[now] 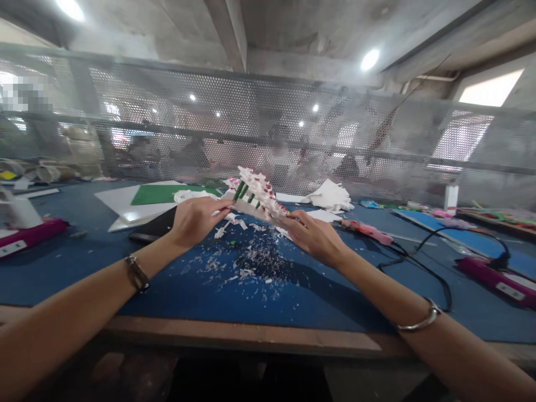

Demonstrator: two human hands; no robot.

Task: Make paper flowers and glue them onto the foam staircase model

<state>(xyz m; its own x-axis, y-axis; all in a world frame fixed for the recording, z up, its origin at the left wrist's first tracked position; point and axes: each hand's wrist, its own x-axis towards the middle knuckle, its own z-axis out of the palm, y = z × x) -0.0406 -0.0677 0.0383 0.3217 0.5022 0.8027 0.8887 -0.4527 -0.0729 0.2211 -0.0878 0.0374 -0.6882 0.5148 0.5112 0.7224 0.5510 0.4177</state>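
Note:
Between my two hands a small handmade model [262, 192] is held up above the blue table. It has a white base, short green posts and a ruffled white top with dark red spots. My left hand [199, 219] pinches the base at its left end, thumb and fingers closed. At the right end my right hand [312, 233] grips the model, with its fingertips partly hidden. Under it, white scraps and fine crumbs [263, 259] are scattered over the tabletop [176, 296]. A pink hot-glue gun [368, 230] with a black cord lies just right of my right hand.
White and green sheets [167, 194] and a dark flat object [157, 226] lie at left. Crumpled white material [330, 195] is behind my right hand. Purple objects [498, 282] sit at both sides, and a blue board [444, 229] lies right. A perforated metal screen [251, 123] stands behind.

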